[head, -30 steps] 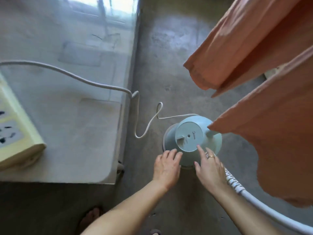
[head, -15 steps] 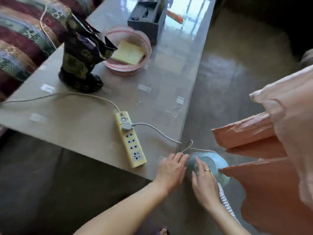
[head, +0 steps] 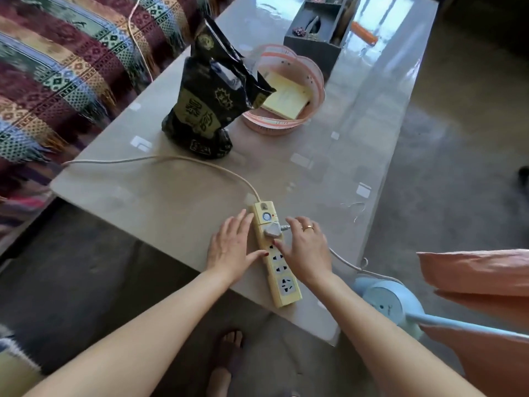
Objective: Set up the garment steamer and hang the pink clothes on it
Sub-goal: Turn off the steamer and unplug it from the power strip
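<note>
Head view shows your left hand [head: 232, 247] flat and relaxed on the table [head: 160, 202], touching the yellow power strip [head: 276, 260]. Your right hand [head: 305, 249] lies over the strip with loose fingers, beside the grey plug [head: 272, 229]. The blue steamer base [head: 385, 303] stands on the floor at right, with the pink clothes [head: 475, 285] hanging just beside it.

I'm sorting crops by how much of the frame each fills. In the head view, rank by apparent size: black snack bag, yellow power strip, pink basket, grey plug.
1. black snack bag
2. pink basket, partly hidden behind the bag, so close to unsure
3. yellow power strip
4. grey plug, clearly smallest
</note>
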